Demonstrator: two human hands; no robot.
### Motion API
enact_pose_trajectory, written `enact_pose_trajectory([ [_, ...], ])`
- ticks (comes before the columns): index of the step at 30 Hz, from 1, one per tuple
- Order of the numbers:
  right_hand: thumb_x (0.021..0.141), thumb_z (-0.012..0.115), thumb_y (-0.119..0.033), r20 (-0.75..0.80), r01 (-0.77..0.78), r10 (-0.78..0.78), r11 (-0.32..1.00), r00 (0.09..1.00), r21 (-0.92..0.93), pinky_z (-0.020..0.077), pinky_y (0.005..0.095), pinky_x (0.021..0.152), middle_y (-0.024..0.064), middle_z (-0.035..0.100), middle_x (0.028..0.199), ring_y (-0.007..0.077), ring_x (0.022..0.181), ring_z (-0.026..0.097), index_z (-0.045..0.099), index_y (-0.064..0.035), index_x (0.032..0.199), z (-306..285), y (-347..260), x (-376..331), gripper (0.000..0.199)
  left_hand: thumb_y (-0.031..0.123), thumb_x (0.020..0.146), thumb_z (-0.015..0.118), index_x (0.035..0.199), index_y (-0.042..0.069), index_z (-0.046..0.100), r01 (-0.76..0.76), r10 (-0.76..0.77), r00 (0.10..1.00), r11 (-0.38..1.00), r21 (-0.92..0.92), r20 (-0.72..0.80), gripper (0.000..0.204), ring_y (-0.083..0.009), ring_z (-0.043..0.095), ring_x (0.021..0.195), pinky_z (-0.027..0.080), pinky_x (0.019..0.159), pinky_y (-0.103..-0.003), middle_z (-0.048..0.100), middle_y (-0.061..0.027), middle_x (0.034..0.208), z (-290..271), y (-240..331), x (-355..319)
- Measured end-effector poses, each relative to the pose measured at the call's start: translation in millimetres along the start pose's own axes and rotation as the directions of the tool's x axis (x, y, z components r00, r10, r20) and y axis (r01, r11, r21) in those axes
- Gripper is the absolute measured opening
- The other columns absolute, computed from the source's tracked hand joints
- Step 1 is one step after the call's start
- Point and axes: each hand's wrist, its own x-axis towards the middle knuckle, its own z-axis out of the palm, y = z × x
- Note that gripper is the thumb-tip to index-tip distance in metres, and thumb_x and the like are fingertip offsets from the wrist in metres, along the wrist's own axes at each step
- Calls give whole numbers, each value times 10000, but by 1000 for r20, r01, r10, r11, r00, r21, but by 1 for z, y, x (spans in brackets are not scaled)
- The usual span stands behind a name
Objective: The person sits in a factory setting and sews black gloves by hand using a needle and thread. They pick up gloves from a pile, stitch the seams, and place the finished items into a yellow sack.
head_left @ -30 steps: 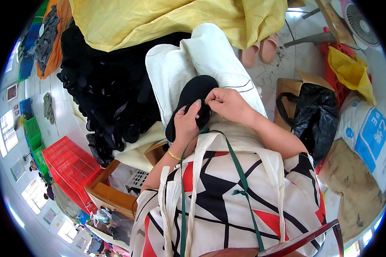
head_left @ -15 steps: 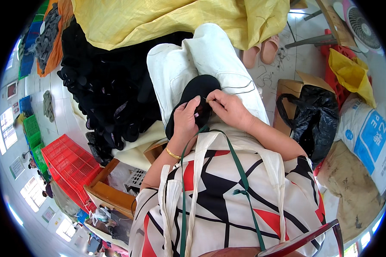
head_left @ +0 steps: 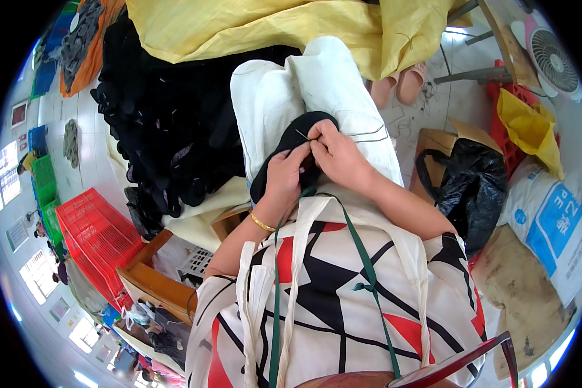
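A black cloth cap (head_left: 279,169) with a rounded brim lies over the white cloth (head_left: 343,84) on my lap. My left hand (head_left: 287,173) is closed on its near left side, thumb and finger pinching the fabric. My right hand (head_left: 340,156) is closed in a pinch right beside the left fingertips. A thin, pale sewing needle (head_left: 301,134) sticks out at the right fingertips, against the black fabric. Dark thread (head_left: 368,136) runs from near the right hand across the white cloth. The inside of the cap is mostly hidden by my hands.
A large heap of black cloth pieces (head_left: 168,116) lies to the left, under yellow sheeting (head_left: 258,32). Red crates (head_left: 97,239) and a wooden drawer (head_left: 158,284) stand at lower left. On the right are a cardboard box (head_left: 430,139), a black plastic bag (head_left: 472,187) and sacks (head_left: 546,220).
My right hand has moved slightly up and its fingers have come against the left fingertips. The needle now shows more plainly, and the pinkish label inside the cap is covered.
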Motion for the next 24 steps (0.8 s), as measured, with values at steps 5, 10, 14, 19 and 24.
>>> enact_pose_trajectory([
  [5, 944, 563, -121, -36, 161, -181, 937, 983, -311, 505, 349, 625, 155, 629, 763, 282, 638, 613, 553, -24, 1070, -21, -13, -3, 160, 191, 873, 722, 863, 35, 661, -2, 2, 1000, 1000, 3, 14, 167, -76, 541, 657, 407, 612, -233, 646, 3, 780, -4, 3, -1],
  [10, 924, 582, -388, 186, 147, -65, 868, 980, -474, 509, 459, 646, 185, 644, 736, 385, 719, 638, 660, -61, 780, -33, -29, -29, 366, 184, 878, 712, 868, 33, 665, 10, -6, 999, 996, -92, 48, 158, -118, 576, 712, 458, 676, -251, 650, -24, 821, -1, 13, -1],
  [14, 854, 565, -618, 417, 206, 77, 781, 905, -590, 512, 480, 651, 194, 672, 746, 388, 732, 657, 712, -46, 722, 2, -35, -41, 605, 208, 900, 665, 877, 8, 694, -42, 60, 982, 993, -108, 178, 204, -131, 594, 747, 479, 690, -283, 662, -48, 825, -18, 1, 8],
  [19, 786, 723, -367, 518, 182, 68, 891, 853, -417, 509, 439, 654, 175, 704, 829, 299, 726, 677, 690, -5, 963, 18, -13, -57, 404, 101, 837, 642, 945, 16, 680, -124, 82, 944, 986, 110, 321, 143, -156, 605, 826, 488, 734, -316, 664, -63, 880, -24, 3, -3],
  [24, 778, 732, -317, 471, 29, 270, 843, 840, -537, 414, 294, 422, 41, 567, 542, 125, 457, 549, 650, 10, 677, 9, -59, -39, 352, 141, 777, 739, 832, 14, 703, -131, 150, 981, 980, -148, 127, 142, -208, 573, 702, 442, 651, -369, 660, -84, 810, -33, 4, 19],
])
